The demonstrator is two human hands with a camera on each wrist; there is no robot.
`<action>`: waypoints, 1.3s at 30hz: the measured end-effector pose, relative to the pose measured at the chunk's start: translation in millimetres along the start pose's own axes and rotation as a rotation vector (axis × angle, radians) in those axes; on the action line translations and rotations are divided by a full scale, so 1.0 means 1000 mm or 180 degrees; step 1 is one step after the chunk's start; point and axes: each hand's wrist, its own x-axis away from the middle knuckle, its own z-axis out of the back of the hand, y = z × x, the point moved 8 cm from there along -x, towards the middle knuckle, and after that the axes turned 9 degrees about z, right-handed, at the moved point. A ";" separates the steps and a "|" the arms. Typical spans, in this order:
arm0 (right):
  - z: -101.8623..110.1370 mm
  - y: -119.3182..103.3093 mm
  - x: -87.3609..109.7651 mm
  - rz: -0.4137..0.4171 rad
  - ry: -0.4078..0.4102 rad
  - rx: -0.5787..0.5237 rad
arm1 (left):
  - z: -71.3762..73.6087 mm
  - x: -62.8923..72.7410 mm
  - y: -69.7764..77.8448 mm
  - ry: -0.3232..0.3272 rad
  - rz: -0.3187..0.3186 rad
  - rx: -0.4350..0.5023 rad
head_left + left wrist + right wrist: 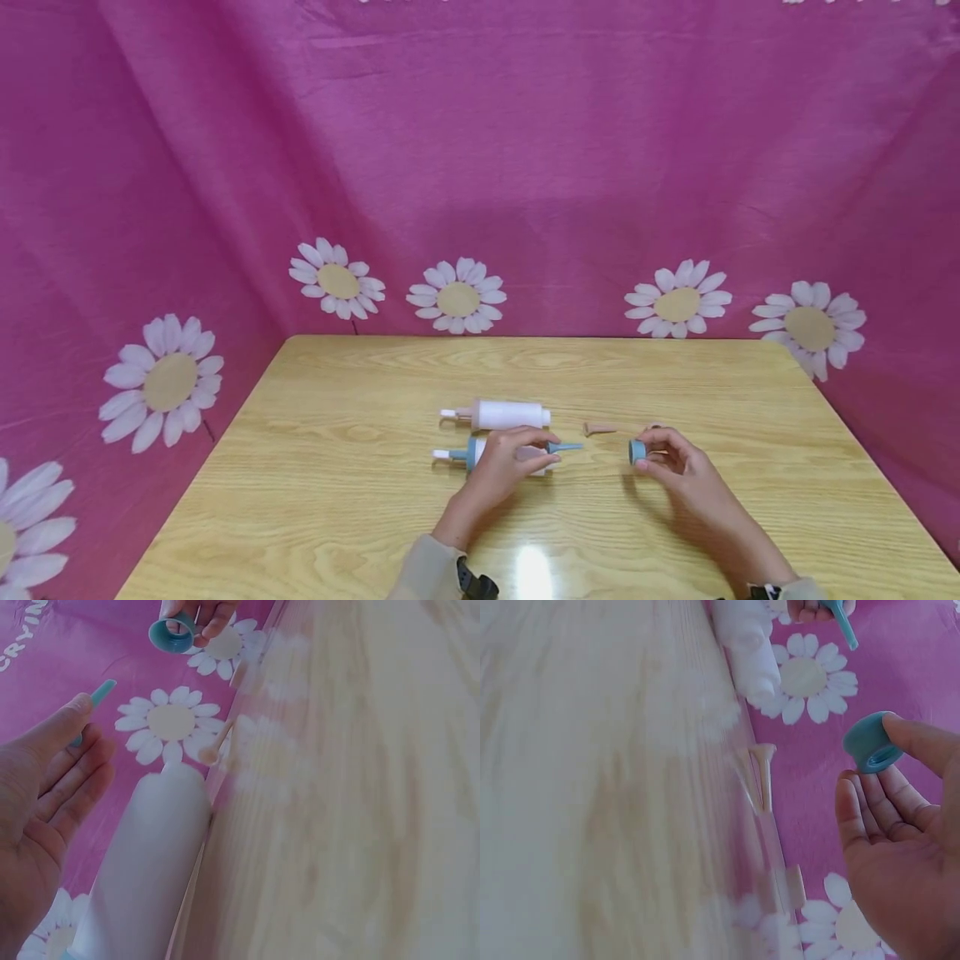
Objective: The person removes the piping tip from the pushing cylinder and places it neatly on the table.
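Observation:
My left hand [510, 458] pinches a slim teal tapered nozzle [566, 447] between thumb and fingers, above a white bottle with a teal collar [471, 454] that lies on its side, partly hidden by the hand. Between the thumb and fingertips of my right hand [686, 471] is a teal ring-shaped cap [637, 452], its hollow opening visible in the left wrist view. The cap and nozzle are apart. Just behind lies a second white bottle [510, 414] with a pink collar. A pinkish tapered nozzle [598, 429] rests on the table between the hands.
The wooden table [337, 500] meets a pink cloth [525, 167] printed with daisies at its back and sides. A small beige piece [796, 885] lies near the right hand, mostly hidden from the head view.

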 end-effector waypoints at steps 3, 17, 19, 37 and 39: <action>0.008 0.003 0.004 -0.0050 0.0044 0.0059 | -0.004 -0.001 0.003 0.0016 -0.0099 0.0003; 0.034 0.013 0.013 -0.0151 0.0127 0.0386 | -0.020 -0.006 0.015 0.0051 -0.0385 -0.0180; 0.035 0.013 0.012 -0.0133 0.0114 0.0486 | -0.022 -0.006 0.017 0.0065 -0.0429 -0.0207; 0.036 0.024 0.002 -0.0286 -0.0368 0.1529 | -0.028 -0.008 0.014 -0.0103 -0.0212 -0.0135; 0.036 0.025 0.002 -0.0277 -0.0411 0.1565 | -0.028 -0.007 0.014 -0.0136 -0.0163 -0.0131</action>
